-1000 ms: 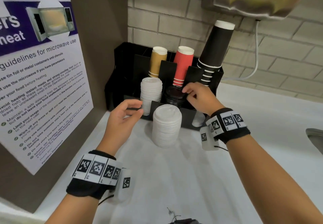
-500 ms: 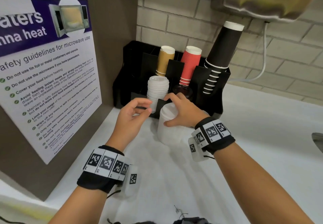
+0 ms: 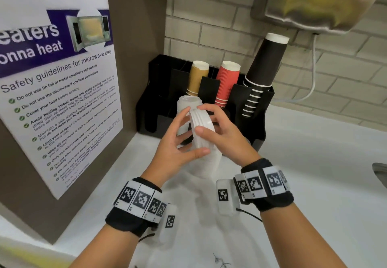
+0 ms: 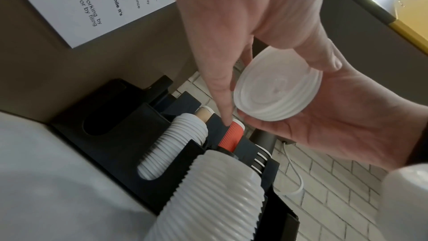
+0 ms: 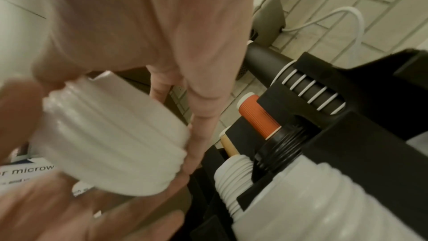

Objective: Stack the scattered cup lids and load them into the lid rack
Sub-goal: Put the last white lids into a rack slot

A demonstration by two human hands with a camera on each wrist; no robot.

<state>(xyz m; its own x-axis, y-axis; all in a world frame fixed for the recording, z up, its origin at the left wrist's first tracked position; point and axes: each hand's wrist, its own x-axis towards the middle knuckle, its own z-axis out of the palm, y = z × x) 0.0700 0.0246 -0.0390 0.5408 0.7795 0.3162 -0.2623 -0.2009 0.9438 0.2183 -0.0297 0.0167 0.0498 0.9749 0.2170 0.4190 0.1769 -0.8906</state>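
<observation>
I hold a short stack of white lids point(image 3: 202, 129) tipped on edge between both hands, just above a tall stack of white lids point(image 3: 207, 168) that stands on the counter. My left hand point(image 3: 193, 132) pinches it between thumb and fingers. My right hand point(image 3: 204, 119) cups it from the right, thumb on its rim. In the left wrist view the short stack point(image 4: 277, 91) lies in the right palm. The black lid rack point(image 3: 150, 108) stands behind, with white lids point(image 3: 188, 102) in one slot and black lids point(image 5: 284, 144) in the slot beside it.
Tan cups point(image 3: 198, 77), red cups point(image 3: 227, 83) and black cups point(image 3: 263, 66) stand in the rack's back slots. A microwave poster point(image 3: 58, 91) covers the left wall. A metal dispenser point(image 3: 322, 1) hangs overhead, and a sink edge point(image 3: 380, 173) shows at far right.
My right hand left the black lids in the rack, dropped onto the tall stack and lifted a short stack off it. The left hand closed in and now grips that stack too.
</observation>
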